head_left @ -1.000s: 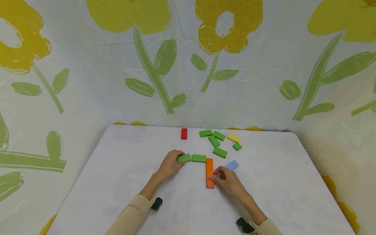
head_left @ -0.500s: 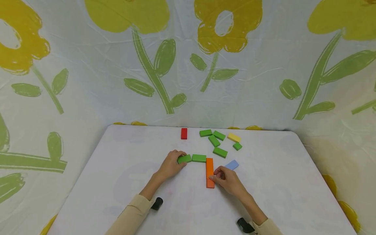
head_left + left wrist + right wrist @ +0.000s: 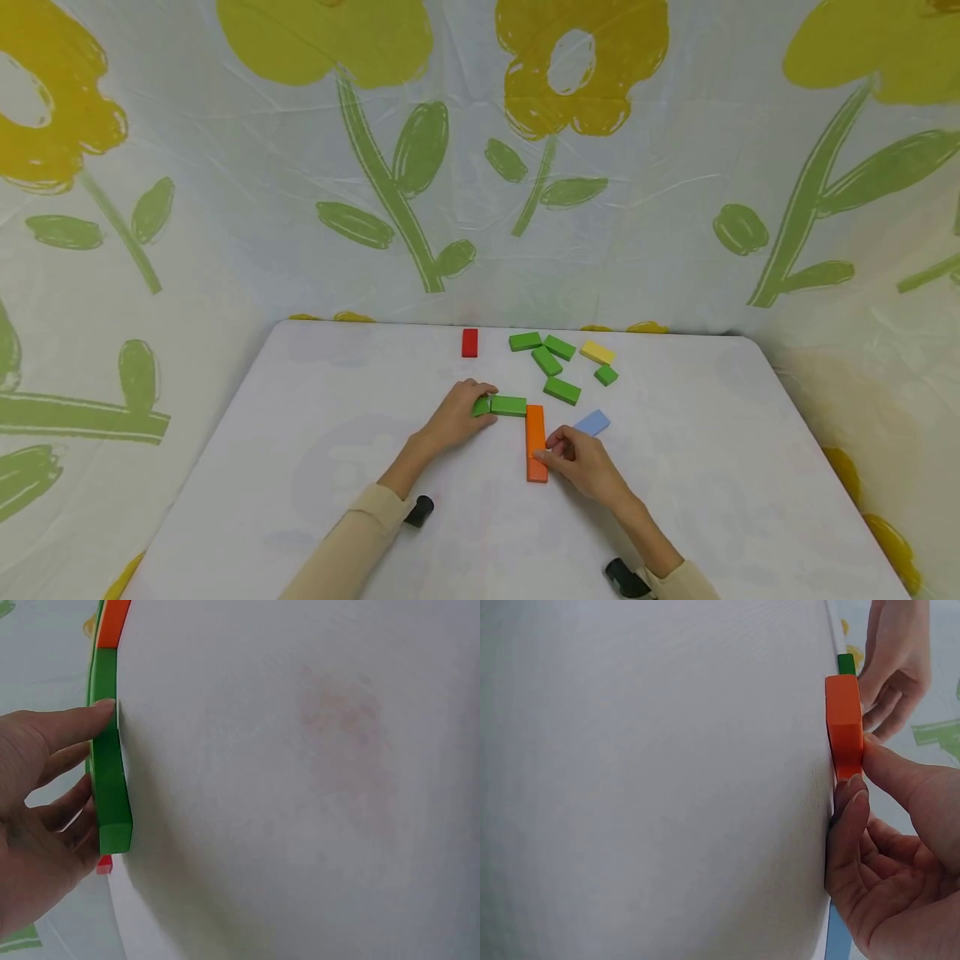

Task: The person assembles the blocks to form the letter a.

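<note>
Overall, pale cloth walls enclose the room at the back and on both sides, lightly creased and printed with large yellow and mustard flowers on green stems. Against the back wall sits a broad white surface with rounded far corners, its sheen soft, a faint pinkish smudge showing on it in the left wrist view. Two forearms in beige sleeves come over it from the near side, a black device at each wrist. The left hand has its grip across the left green block, thumb on the near side and fingers on the far side, pinching it. The right hand has its fingers curled, thumb and fingertips pinching the right edge of two orange blocks laid end to end. Between the hands, the right green block continues the left one's line and meets the orange pair's far end; whether the green two touch is hard to tell. A pale blue block lies partly behind the right hand. Farther back are four loose green blocks, a red block, a yellow block and, just beside it, the smallest green piece.
</note>
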The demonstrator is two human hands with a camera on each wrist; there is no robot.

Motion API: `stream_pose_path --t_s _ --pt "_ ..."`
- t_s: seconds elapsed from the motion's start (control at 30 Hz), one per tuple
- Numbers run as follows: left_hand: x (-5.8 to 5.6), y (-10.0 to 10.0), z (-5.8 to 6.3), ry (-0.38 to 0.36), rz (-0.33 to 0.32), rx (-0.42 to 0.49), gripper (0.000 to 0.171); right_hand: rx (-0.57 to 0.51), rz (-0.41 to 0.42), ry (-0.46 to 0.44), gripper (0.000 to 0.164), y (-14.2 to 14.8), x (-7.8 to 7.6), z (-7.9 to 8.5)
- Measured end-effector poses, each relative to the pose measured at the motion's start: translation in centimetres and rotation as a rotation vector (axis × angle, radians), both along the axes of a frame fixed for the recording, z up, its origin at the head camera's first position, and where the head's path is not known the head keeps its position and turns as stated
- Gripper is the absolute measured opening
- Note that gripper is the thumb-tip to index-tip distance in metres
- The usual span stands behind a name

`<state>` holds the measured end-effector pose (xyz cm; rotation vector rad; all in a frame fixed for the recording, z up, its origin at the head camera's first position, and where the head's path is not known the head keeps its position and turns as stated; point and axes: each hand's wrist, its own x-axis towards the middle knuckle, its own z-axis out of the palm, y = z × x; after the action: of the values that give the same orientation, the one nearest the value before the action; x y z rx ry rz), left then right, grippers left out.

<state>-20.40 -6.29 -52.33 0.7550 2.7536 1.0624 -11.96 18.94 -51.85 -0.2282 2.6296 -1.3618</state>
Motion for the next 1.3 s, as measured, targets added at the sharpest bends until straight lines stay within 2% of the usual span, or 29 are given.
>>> stream_pose_path --t_s 0.3,0.6,0.8,0.97,1.3 --pt "-0.23 0.42 -0.33 0.004 0.020 0.000 0.030 0.008 -0.006 0.004 0.025 -0.02 0.00 -0.16" --pt "0.20 0.55 -0.28 -0.019 0.027 -0.009 0.036 0.012 -0.019 -0.002 0.025 0.00 0.05 -0.21" --pt "0.37 0.78 -0.25 0.002 0.055 -0.014 0.033 0.011 -0.024 0.003 0.025 -0.06 0.03 -0.25" --pt "0.40 0.91 -0.22 -0.012 0.073 -0.018 0.031 0.014 -0.021 0.010 0.024 -0.04 0.02 -0.35" --pt "0.47 0.74 -0.06 -0.018 0.058 0.003 0.031 0.002 -0.032 0.001 0.026 -0.11 -0.07 -0.31"
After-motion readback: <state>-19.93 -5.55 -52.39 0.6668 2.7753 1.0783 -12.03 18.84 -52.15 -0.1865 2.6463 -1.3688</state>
